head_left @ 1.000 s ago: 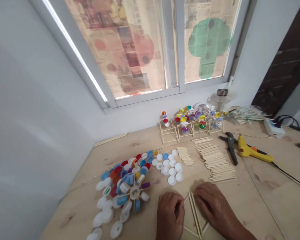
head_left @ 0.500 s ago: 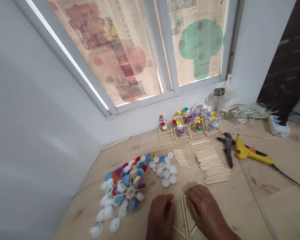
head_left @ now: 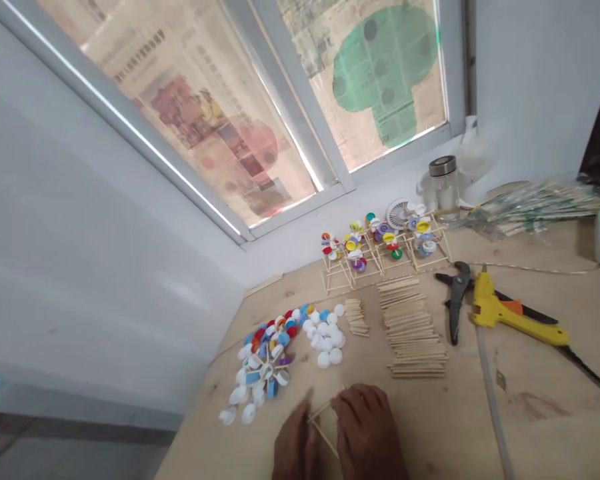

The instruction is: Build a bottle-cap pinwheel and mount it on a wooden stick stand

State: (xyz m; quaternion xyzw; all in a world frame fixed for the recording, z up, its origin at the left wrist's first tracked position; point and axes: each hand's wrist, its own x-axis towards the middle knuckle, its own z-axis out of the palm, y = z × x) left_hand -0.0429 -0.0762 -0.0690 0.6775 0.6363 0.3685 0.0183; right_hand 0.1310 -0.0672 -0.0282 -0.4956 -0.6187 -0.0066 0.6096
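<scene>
Two bare hands are seen at the bottom of the view, over a pale wooden table (head_left: 455, 427). Between them lie thin wooden sticks (head_left: 325, 439), two of which meet in a corner just beside the left hand (head_left: 295, 443). The left fingers are bent and blurred; whether the corner is gripped cannot be told. The right hand (head_left: 367, 427) is laid palm down with its fingers curled by the far end of one stick; whether it is pinched is hidden. Beyond the left hand, a spoked wheel (head_left: 267, 371) is surrounded by coloured and white bottle caps (head_left: 325, 360). Farther back, short sticks (head_left: 356, 317) and longer sticks (head_left: 415, 327) are laid in rows. To the right, dark pliers (head_left: 459, 303) are placed beside a yellow glue gun (head_left: 485, 303). Small stick stands (head_left: 336, 275) are lined up near the wall.
</scene>
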